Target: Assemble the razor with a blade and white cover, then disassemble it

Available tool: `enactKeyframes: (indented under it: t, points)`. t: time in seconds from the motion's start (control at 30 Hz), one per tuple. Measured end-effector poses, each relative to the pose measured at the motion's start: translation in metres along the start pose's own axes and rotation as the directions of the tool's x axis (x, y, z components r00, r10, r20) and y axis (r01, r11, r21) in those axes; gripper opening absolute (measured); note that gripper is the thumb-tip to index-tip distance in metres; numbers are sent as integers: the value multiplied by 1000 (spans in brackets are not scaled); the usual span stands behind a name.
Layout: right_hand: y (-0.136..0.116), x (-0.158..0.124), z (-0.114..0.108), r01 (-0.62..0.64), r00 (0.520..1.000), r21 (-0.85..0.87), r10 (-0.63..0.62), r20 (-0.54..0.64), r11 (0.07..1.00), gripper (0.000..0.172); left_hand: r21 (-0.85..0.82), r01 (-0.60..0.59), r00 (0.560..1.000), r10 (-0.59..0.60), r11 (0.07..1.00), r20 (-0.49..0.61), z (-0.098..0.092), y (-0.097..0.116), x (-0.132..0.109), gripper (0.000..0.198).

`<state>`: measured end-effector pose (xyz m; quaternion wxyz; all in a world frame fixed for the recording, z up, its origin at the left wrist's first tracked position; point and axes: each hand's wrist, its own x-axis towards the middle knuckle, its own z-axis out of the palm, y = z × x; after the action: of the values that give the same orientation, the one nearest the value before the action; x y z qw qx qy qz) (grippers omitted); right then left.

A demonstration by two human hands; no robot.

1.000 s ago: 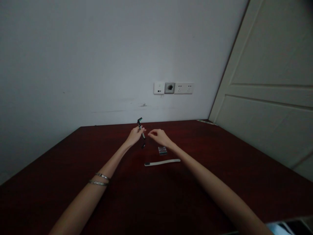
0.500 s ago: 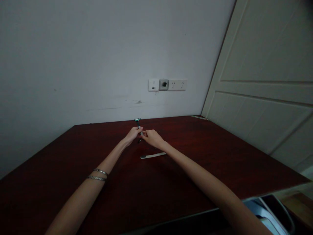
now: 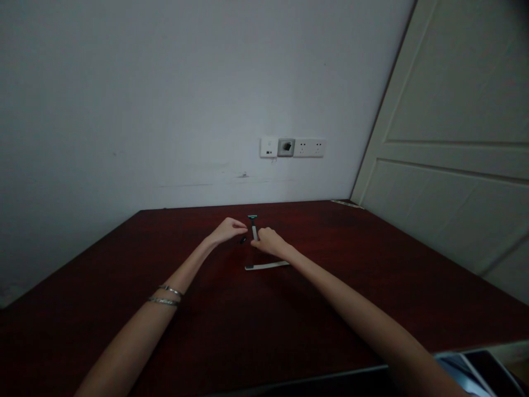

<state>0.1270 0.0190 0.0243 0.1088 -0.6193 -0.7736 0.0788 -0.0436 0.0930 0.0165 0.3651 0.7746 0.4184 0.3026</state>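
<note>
A small razor with a green head (image 3: 252,219) stands upright over the dark red table (image 3: 289,320). My right hand (image 3: 266,241) is closed round the lower part of its handle. Just to the left, my left hand (image 3: 228,228) has its fingers curled together, with the tips close to the razor. A small dark piece (image 3: 242,240) shows under those fingertips, and I cannot tell whether they grip it. A white strip with a dark end (image 3: 266,266) lies flat on the table, just in front of my right wrist. Two bracelets (image 3: 165,295) sit on my left forearm.
A white wall with a row of sockets (image 3: 292,148) rises behind the table. A pale panelled door (image 3: 454,154) stands to the right. At the bottom right, beyond the table's near edge, a light-coloured object (image 3: 475,372) shows.
The razor has passed from my left hand to my right and shifted slightly right. My hands met at the handle, then my left fingers came off it. The small box is now hidden.
</note>
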Motion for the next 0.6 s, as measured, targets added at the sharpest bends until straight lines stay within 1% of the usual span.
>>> enactKeyframes:
  t: [0.1, 0.17, 0.3, 0.4, 0.6]
  points:
    - [4, 0, 6, 5, 1000, -27, -5, -7, 1000, 34, 194, -11, 1000, 9, 981, 14, -7, -10, -1, 35]
    - [6, 0, 10, 11, 1000, -25, -11, 8, 1000, 36, 255, -31, 998, 17, 966, 56, -6, -15, -3, 46]
    - [6, 2, 14, 17, 997, -23, -16, 74, 1000, 37, 287, -106, 986, 64, 952, 151, 1, -17, -6, 64]
    - [6, 3, 17, -4, 995, -34, 7, 102, 999, 40, 356, -119, 978, 47, 927, 204, 5, -16, -7, 71]
    - [5, 4, 20, -21, 994, -14, 22, 105, 1000, 39, 394, -119, 971, 24, 911, 239, 5, -16, -6, 78]
